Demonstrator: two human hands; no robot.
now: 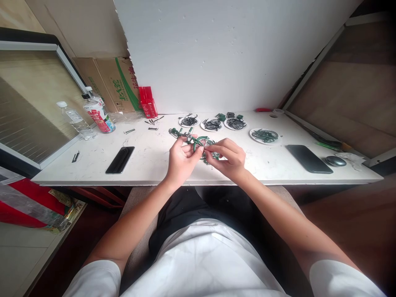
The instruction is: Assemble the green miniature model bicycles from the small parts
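A small green model bicycle (198, 142) is held just above the front part of the white table, its spoked wheel toward the right. My left hand (183, 159) is closed around its middle, thumb near the wheel. With thumb and forefinger pinched, my right hand (227, 156) works at the wheel's hub. Whether a tiny part sits in that pinch is hidden by the fingertips. Beyond the hands stand white plates of parts: one with small black pieces (189, 120), one with black frame-like pieces (212, 124), one with black wheels (236, 123), and one with green pieces (265, 135).
On the white table (148, 165), a phone (120, 160) lies left; a larger black phone-like slab (309, 159) and a mouse (336, 161) lie right. Bottles (98, 115), a red box (148, 102) and a carton (108, 84) stand back left. Small dark parts (153, 121) lie loose.
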